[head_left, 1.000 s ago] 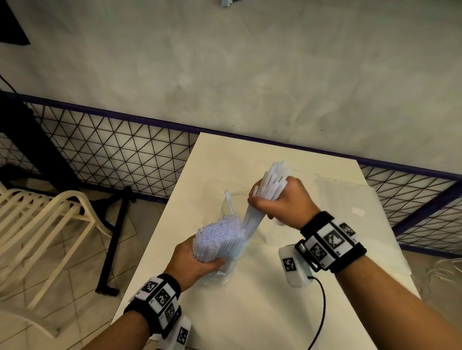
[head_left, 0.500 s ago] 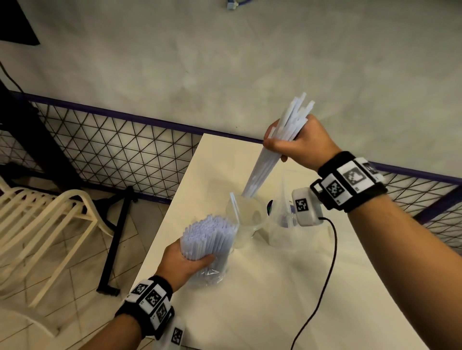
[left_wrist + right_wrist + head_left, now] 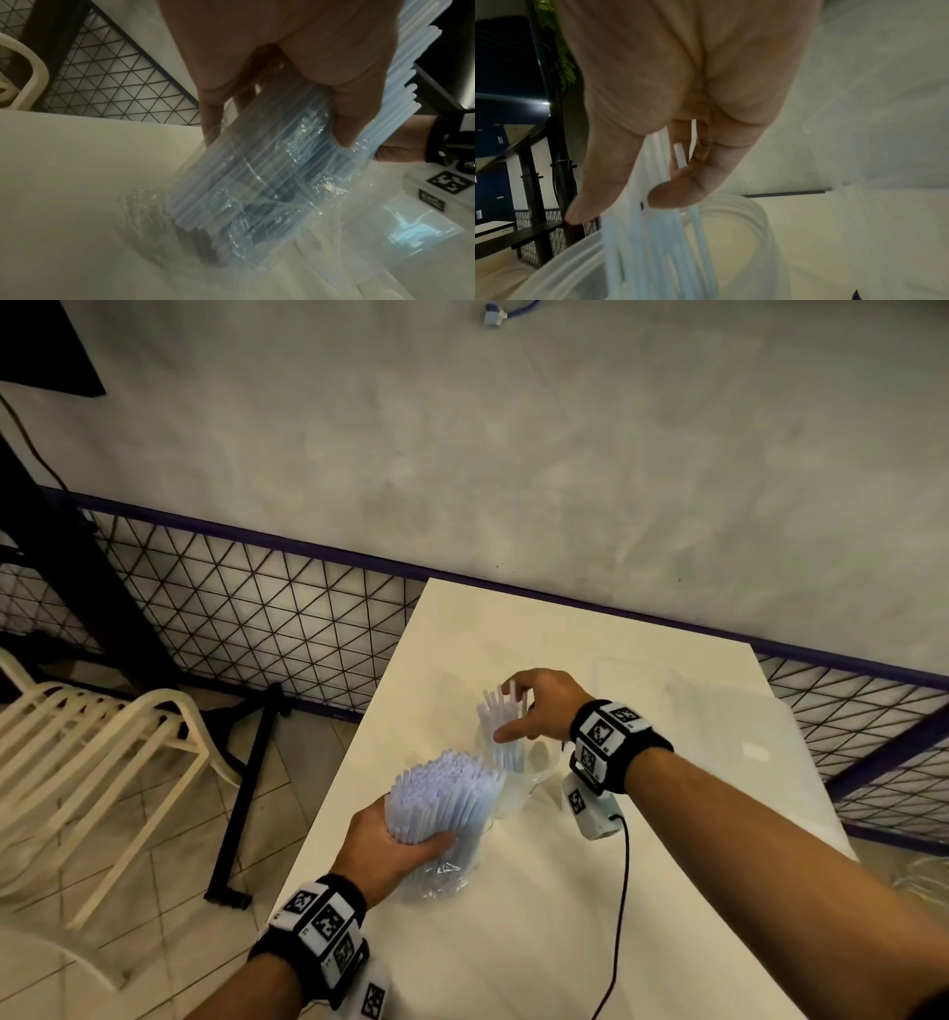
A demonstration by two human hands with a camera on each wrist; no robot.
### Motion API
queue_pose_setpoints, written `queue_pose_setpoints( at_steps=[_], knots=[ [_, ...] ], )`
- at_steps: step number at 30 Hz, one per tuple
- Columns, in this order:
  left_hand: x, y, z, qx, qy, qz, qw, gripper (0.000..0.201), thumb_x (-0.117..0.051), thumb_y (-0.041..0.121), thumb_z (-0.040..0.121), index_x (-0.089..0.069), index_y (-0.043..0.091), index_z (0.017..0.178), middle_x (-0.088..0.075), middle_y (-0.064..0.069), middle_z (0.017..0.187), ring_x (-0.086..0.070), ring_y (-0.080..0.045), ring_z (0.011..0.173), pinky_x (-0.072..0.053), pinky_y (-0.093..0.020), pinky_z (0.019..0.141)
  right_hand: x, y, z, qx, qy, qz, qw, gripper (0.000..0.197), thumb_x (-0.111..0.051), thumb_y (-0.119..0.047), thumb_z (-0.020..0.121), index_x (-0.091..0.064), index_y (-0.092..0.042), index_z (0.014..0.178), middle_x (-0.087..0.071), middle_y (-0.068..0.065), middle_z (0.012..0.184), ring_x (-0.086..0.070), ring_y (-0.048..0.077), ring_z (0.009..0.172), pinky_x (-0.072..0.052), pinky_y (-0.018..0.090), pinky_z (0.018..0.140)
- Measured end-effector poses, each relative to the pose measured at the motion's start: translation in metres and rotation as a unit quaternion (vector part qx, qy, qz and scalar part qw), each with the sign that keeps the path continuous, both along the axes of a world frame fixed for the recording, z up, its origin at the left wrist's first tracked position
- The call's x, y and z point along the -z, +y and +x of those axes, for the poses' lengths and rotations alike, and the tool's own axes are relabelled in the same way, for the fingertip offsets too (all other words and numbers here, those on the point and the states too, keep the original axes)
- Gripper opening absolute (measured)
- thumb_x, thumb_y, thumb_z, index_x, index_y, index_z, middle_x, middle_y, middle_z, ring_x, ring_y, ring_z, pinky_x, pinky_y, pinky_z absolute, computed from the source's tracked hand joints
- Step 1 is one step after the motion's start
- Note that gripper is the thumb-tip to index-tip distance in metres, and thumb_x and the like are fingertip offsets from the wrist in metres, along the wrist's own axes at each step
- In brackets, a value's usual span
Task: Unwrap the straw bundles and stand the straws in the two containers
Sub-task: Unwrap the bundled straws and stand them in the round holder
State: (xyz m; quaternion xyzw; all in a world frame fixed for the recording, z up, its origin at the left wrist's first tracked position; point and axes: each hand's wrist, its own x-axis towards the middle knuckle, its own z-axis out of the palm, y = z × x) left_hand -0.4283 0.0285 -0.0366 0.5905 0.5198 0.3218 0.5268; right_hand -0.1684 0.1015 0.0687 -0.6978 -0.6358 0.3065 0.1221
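While the left hand grips the straw bundle upright on the desk, the right hand loosely curls round straws standing in the clear container; straws are light, slippery: grasp mid-length, gently

Two hands, one container

Black wristbands bearing white square-code tags.
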Motion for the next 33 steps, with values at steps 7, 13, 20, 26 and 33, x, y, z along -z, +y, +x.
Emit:
queue_pose_setpoints(
  at_steps=[7,13,20,26,33],
  knots=[
    [0.002,0.001,0.001,0.005,-0.004,0.007,1.000,0.057,-0.093,0.027,0.059,-0.067,0.018,0.109,-0.074,0.007,0.100,-0.069,-0.005,0.093,-0.054,-0.019,0.079,-0.031,-0.016,0.010,-0.002,-0.029,0.106,0.994,0.060,-0.080,-0.033,0.079,-0.055,-0.021,0.132,-0.057,-0.003,0.116,-0.062,0.014,0.079,-0.045,0.022,0.075],
    [-0.001,-0.005,0.010,0.010,-0.022,0.001,1.000,0.048,-0.093,0.020,0.059,-0.067,0.028,0.098,-0.074,0.017,0.090,-0.068,0.005,0.088,-0.051,-0.008,0.072,-0.036,-0.070,0.006,-0.098,0.083,0.056,0.990,0.052,-0.068,-0.002,0.076,-0.063,-0.028,0.121,-0.063,-0.010,0.113,-0.063,0.009,0.083,-0.056,0.023,0.074],
    [0.001,-0.010,0.017,0.015,-0.031,-0.008,0.999,0.045,-0.092,0.015,0.061,-0.066,0.030,0.096,-0.073,0.024,0.090,-0.068,0.006,0.086,-0.050,-0.008,0.070,0.008,-0.103,-0.007,-0.104,0.090,0.048,0.989,0.045,-0.080,-0.020,0.076,-0.062,-0.023,0.117,-0.064,-0.012,0.110,-0.065,0.007,0.074,-0.054,0.019,0.072],
    [0.002,-0.014,0.016,0.013,-0.031,-0.004,0.999,0.043,-0.088,0.006,0.065,-0.064,0.030,0.090,-0.071,0.032,0.083,-0.067,0.010,0.078,-0.051,-0.006,0.063,0.030,-0.111,-0.016,-0.036,0.136,0.062,0.988,0.041,-0.084,-0.021,0.073,-0.058,-0.031,0.104,-0.060,-0.014,0.097,-0.061,0.003,0.060,-0.051,0.015,0.068],
    [0.002,-0.016,0.015,0.010,-0.036,-0.001,0.999,0.045,-0.089,0.007,0.064,-0.064,0.031,0.093,-0.071,0.030,0.088,-0.068,0.009,0.082,-0.051,-0.008,0.067,0.033,-0.108,-0.019,-0.023,0.130,0.086,0.987,0.037,-0.081,-0.018,0.075,-0.068,-0.014,0.110,-0.055,-0.007,0.057,-0.050,0.004,0.051,-0.041,0.012,0.059]
  ],
)
